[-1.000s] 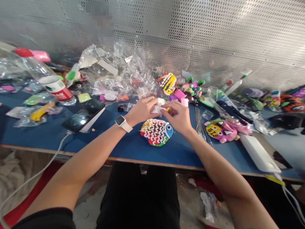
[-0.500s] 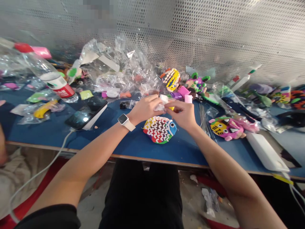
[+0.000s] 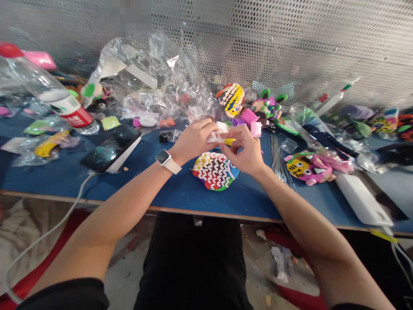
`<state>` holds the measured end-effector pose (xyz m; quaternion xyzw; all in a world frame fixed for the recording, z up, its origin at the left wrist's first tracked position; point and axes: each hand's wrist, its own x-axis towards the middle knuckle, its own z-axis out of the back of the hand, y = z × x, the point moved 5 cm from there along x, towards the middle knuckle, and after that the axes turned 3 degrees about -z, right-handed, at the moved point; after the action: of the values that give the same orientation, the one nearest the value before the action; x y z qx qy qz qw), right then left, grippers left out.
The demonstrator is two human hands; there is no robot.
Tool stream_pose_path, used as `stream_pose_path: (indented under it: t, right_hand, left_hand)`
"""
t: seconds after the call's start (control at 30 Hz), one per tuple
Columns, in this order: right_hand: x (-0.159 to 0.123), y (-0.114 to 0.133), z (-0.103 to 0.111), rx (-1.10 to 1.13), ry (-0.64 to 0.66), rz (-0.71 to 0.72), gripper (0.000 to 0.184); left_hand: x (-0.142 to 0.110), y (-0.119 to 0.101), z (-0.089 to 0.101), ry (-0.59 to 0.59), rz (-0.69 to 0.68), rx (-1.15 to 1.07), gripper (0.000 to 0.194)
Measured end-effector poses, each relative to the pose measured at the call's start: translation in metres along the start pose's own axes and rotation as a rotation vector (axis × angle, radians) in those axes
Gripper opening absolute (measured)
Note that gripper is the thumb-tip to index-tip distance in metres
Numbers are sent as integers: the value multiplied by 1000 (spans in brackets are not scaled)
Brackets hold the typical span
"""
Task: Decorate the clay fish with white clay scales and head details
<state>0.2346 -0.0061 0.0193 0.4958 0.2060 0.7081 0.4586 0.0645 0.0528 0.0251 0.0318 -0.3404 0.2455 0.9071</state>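
Observation:
My left hand [image 3: 192, 140], with a white watch on the wrist, is closed on a small clear packet of white clay [image 3: 217, 134] held just above the blue table [image 3: 155, 189]. My right hand [image 3: 245, 150] meets it from the right, thumb and fingers pinched at the packet's edge, where a bit of yellow clay [image 3: 229, 141] shows. Below both hands a colourful clay fish [image 3: 213, 170] with white wavy scales lies flat on the table, its right end hidden by my right hand.
A heap of clear plastic bags [image 3: 155, 90] fills the back. A plastic bottle [image 3: 51, 97] and a phone [image 3: 111, 148] on a cable lie to the left. A yellow and pink clay tiger [image 3: 306, 168], a white power bank [image 3: 363, 200] and other clay figures [image 3: 250, 107] lie to the right.
Both hands stay together on the packet; my right fingers have shifted and now cover the fish's blue head. The view has drifted slightly.

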Motion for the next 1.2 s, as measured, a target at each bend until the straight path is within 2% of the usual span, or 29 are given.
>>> stream_pose_path:
  t: [0.1, 0.23, 0.33, 0.63, 0.73, 0.83, 0.9, 1.0, 1.1, 1.2]
  right_hand:
    - [0, 0, 3, 3, -78, -31, 25]
    - [1, -4, -6, 89, 64, -82, 26]
    - [3, -4, -10, 69, 144, -82, 26]
    - [8, -8, 3, -135, 16, 42, 14]
    - [10, -15, 3, -180, 11, 54, 9]
    - [12, -20, 4, -243, -5, 68, 11]
    - [14, -22, 2, -327, 41, 107, 14]
    - [14, -28, -8, -465, 214, 152, 19]
    - [14, -35, -13, -522, 306, 135, 26]
    - [15, -35, -9, -471, 270, 141, 25]
  left_hand:
    - [1, -1, 0, -3, 9, 0, 64]
    - [-2, 3, 2, -16, 21, -15, 66]
    - [-2, 8, 2, 5, 30, -11, 64]
    - [-1, 42, -14, 190, 216, 209, 31]
    - [-3, 48, -18, 230, 267, 231, 31]
    - [-5, 48, -18, 265, 307, 197, 32]
    - [-6, 48, -17, 296, 313, 177, 28]
    - [-8, 51, -14, 326, 313, 161, 26]
    - [-10, 54, -9, 296, 312, 109, 28]
    - [-8, 54, 1, 172, 332, -14, 32]
